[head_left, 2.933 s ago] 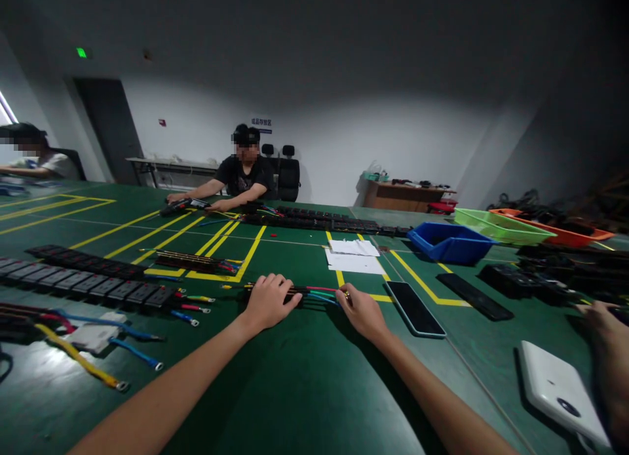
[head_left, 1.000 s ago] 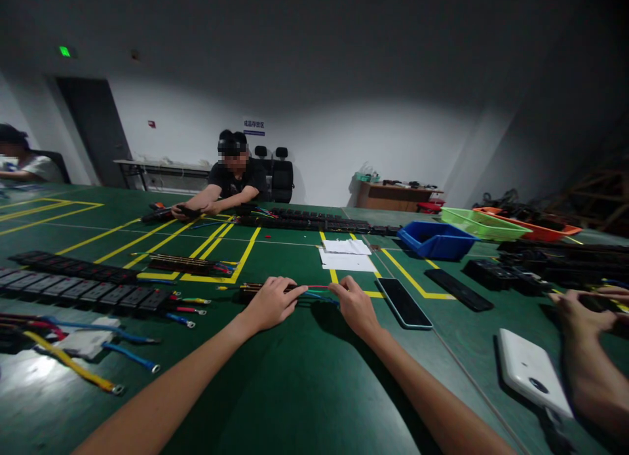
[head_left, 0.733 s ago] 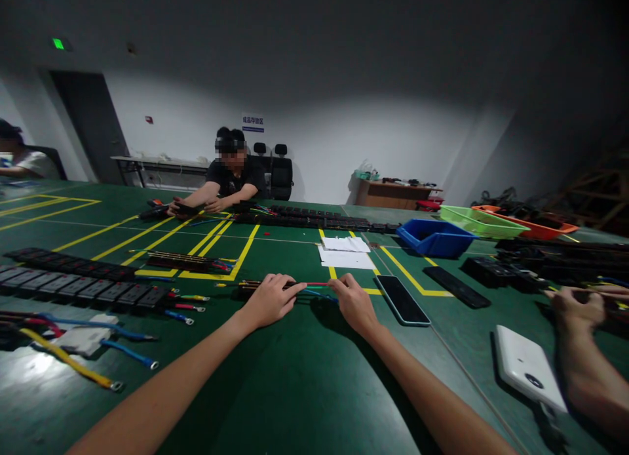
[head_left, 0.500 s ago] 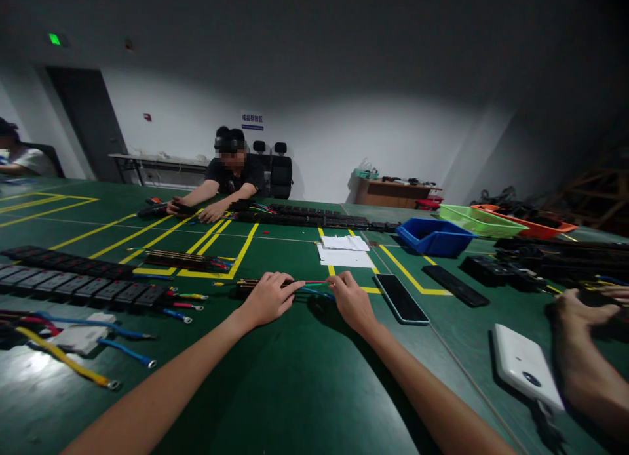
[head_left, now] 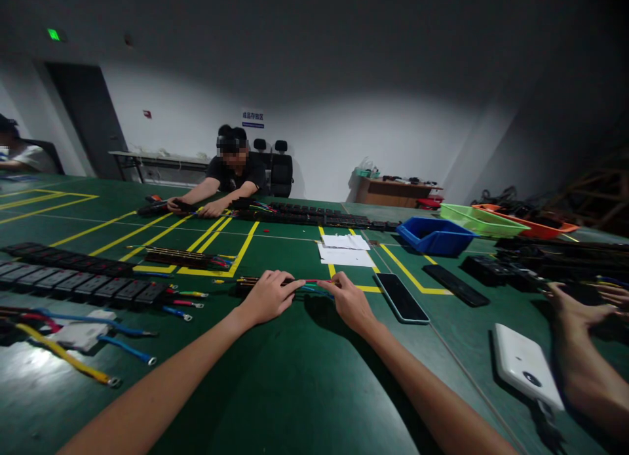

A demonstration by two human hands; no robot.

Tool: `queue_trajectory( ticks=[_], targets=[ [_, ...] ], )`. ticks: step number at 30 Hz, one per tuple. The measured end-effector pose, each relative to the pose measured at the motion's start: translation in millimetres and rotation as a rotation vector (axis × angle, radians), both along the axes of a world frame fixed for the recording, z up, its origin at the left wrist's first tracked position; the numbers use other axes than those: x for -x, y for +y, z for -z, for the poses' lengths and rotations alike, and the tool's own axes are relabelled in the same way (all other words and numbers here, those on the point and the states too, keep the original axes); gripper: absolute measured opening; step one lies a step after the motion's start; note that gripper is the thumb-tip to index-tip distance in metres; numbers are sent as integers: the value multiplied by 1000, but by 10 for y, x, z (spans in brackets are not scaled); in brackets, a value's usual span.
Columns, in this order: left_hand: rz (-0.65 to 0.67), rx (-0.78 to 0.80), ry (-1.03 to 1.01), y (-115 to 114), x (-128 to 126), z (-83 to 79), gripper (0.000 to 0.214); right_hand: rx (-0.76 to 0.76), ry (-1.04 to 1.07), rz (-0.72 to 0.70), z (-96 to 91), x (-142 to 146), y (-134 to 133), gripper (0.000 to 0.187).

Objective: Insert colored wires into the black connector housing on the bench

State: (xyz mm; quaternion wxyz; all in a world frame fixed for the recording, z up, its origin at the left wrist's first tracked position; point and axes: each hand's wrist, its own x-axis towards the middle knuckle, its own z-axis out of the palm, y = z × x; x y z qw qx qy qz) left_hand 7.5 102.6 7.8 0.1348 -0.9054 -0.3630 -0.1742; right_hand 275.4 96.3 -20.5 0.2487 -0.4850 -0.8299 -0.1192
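My left hand [head_left: 268, 296] rests on a dark strip with copper bars [head_left: 246, 283] lying on the green table [head_left: 295, 376], its fingers curled over the strip's right end. My right hand [head_left: 346, 301] is just to the right, fingers pinched on the red, blue and green wires [head_left: 310, 284] that come out of that strip. The two hands sit close together, with a short stretch of wire showing between them.
A dark phone [head_left: 394, 297] lies right of my right hand, a white device [head_left: 525, 365] nearer. Another person's hand [head_left: 572, 311] works at the far right. Black socket strips [head_left: 73, 281] and loose wires lie left. A blue bin [head_left: 435, 235], papers [head_left: 345, 250] and a seated person [head_left: 230, 173] are beyond.
My right hand has slid left along the wires toward my left hand. The view has shifted slightly. The hand at the far right has opened out.
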Motion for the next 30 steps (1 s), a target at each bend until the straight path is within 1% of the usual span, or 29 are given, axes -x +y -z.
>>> queue_trajectory(
  ticks=[8,12,16,24,30],
  targets=[
    [12,3,-7,6,-1,-4,41,9,26,-2,-25,41,8,45],
    [7,8,-11,1,0,-15,42,-22,68,25,-11,47,-22,44],
    [11,5,-4,2,2,-22,42,-48,65,30,-4,59,-34,43],
    [18,-11,-6,31,8,14,43,26,37,21,-65,76,-26,40],
    [22,-9,-11,24,13,2,43,-4,66,70,-10,75,-26,36]
  ],
)
